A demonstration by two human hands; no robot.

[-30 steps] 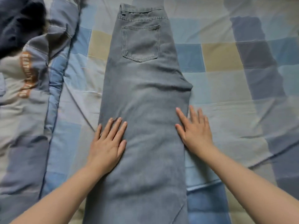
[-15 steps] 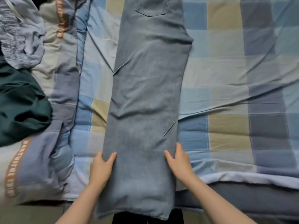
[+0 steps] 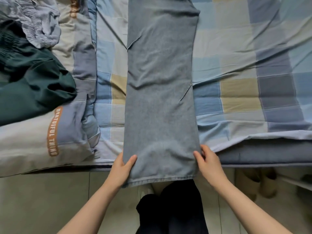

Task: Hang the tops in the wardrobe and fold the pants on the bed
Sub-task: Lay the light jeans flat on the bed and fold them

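Checked bedding in blue, tan and grey squares covers the bed (image 3: 236, 92), whose near edge runs across the lower part of the head view, with pale floor tiles (image 3: 50, 200) below it. Along the bed's left side lies a bunched duvet (image 3: 30, 137) in grey and cream, bearing an orange band with pale capital letters that read roughly "BEAUTIFUL THING"; a second orange band near the far left corner is too small to read.

A pair of grey-blue jeans (image 3: 160, 98) lies lengthwise down the middle of the bed, legs stacked one on the other, the hem end hanging just over the near edge. No label or pocket writing shows on the denim here.

At that near edge the left hand (image 3: 121, 168) grips the jeans' left side, thumb curled on top of the cloth and fingers tucked beneath it. The right hand (image 3: 209, 162) pinches the right side seam, thumb on top and fingers curled round the edge.

On the duvet at the left edge a dark green garment (image 3: 33, 86) lies crumpled, touching a rumpled pale lilac-grey garment (image 3: 40, 24) toward the far left corner. Below the bed's near edge, on the right, blurred slippers (image 3: 263, 183) sit on the floor in shadow. The person's dark-clad legs (image 3: 172, 208) stand just below the hem.
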